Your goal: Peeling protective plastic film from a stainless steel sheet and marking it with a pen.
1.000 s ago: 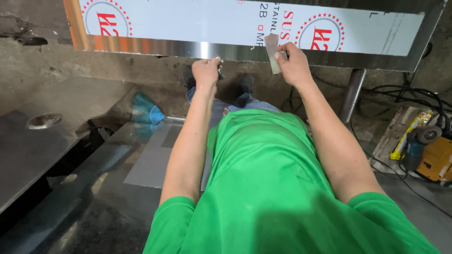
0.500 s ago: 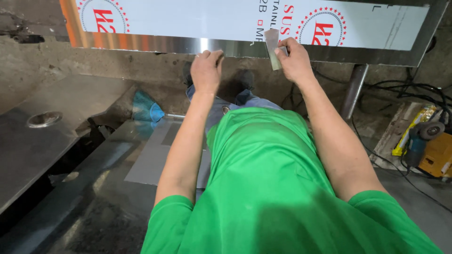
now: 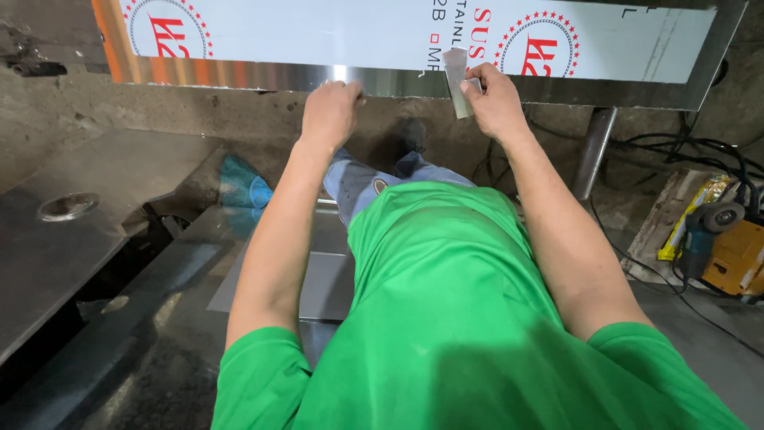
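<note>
A long stainless steel sheet [image 3: 318,32] with a white protective film and red round marks lies across the top of the view. My left hand [image 3: 329,113] grips its near bare-metal edge with curled fingers. To the right, my right hand [image 3: 495,102] pinches a narrow peeled strip of film [image 3: 456,80] that stands up from the same edge. My green shirt and blue trousers fill the lower middle.
A dark metal table with a round hole [image 3: 68,207] stands at left. A flat steel sheet [image 3: 318,275] lies below my arms, a blue-green object [image 3: 243,189] beside it. A yellow power tool [image 3: 728,247] with cables sits at right, a metal post [image 3: 595,151] beyond.
My left hand rose from below the sheet's edge up onto it and closed there. My right hand kept hold of the film strip and barely shifted.
</note>
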